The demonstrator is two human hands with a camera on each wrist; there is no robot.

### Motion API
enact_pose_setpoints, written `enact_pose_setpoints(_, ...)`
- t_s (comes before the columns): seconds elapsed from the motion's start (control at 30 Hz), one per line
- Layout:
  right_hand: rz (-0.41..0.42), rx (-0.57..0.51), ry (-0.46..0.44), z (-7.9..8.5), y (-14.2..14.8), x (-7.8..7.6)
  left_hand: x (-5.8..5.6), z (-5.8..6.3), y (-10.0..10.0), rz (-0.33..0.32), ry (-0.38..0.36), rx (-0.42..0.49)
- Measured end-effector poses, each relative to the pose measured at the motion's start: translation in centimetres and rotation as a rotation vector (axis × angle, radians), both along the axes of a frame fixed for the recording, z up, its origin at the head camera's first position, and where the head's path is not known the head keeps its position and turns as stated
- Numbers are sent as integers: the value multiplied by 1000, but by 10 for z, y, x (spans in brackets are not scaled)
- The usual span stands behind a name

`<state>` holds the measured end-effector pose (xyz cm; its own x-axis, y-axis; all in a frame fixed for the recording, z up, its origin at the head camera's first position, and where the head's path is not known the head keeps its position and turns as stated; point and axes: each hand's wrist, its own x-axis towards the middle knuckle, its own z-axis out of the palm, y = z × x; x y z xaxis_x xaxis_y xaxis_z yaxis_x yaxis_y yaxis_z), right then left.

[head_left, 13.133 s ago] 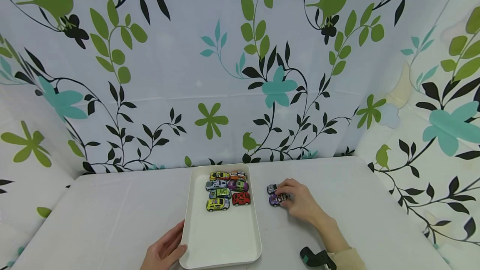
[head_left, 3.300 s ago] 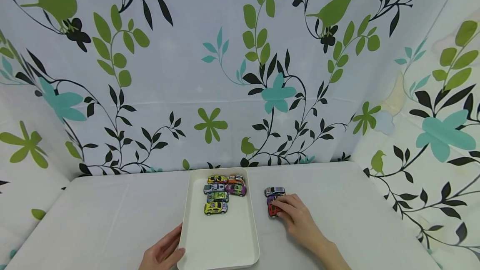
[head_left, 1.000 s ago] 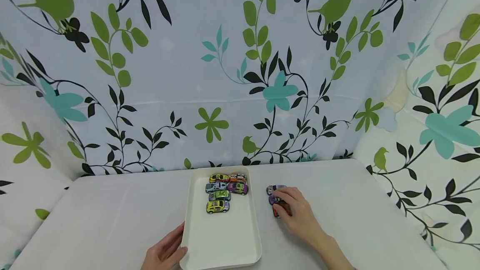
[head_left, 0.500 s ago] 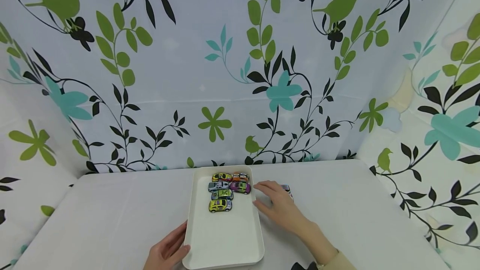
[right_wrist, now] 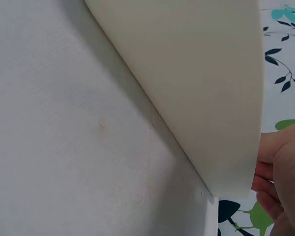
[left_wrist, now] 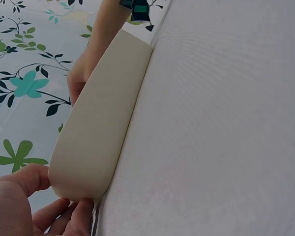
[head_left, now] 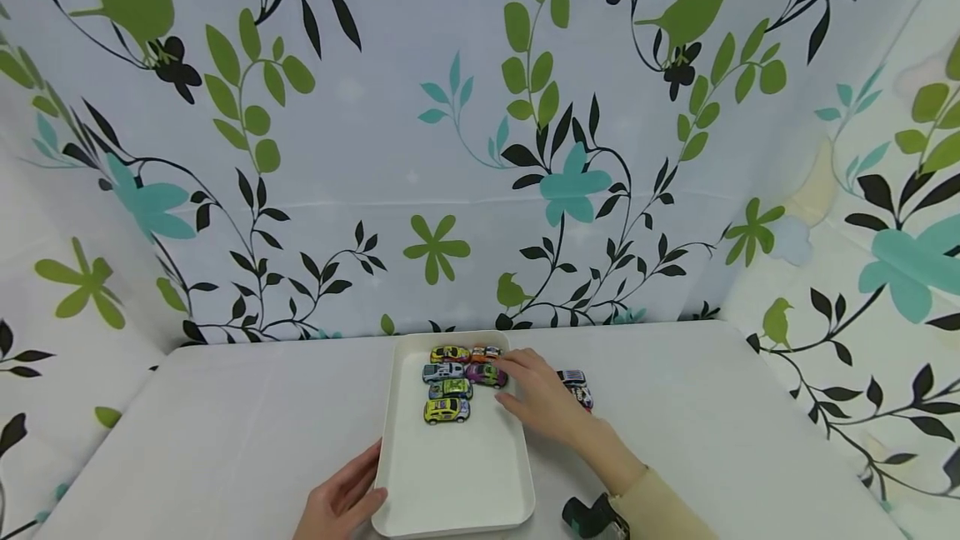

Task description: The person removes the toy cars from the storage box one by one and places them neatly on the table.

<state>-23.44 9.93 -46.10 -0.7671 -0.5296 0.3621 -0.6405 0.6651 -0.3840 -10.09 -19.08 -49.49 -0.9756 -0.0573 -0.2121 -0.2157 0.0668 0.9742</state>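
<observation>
My left hand [head_left: 341,498] grips the left rim of a white tray [head_left: 450,482]; in the left wrist view its thumb and fingers [left_wrist: 81,216] are around the tray's corner. My right hand [head_left: 547,398] reaches over the tray's right rim, fingertips at the purple toy car [head_left: 486,375], with thumb and forefinger apart. Several other toy cars sit at the tray's far end: yellow-red [head_left: 450,354], orange [head_left: 486,352], grey-blue [head_left: 443,372], green [head_left: 450,388] and yellow [head_left: 447,411]. In the right wrist view the tray's wall [right_wrist: 196,98] hides most of the fingertips.
Right of the tray, partly behind my right hand, a silver toy car [head_left: 572,376] and a patterned dark one [head_left: 581,395] stand on the white table [head_left: 247,432]. A leaf-print cloth [head_left: 352,148] hangs behind. A black device [head_left: 592,515] is on my right wrist.
My right hand has left the red toy car beside the tray and moved left over the rim to the purple car. The left hand has stayed on the tray.
</observation>
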Motion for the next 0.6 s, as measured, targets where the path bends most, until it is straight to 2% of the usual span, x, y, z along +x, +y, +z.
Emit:
enact_pose_setpoints(0.13, 9, 48, -10, -1, -5, -6, 0, 0, -1, -3, -8, 11)
enact_pose_setpoints(0.33, 13, 122, 36, -3, -10, -12, 0, -1, 1, -7, -5, 29)
enact_pose_setpoints(0.6, 10, 166, 83, 0, -16, -15, 0, -1, -2, -33, -13, 64)
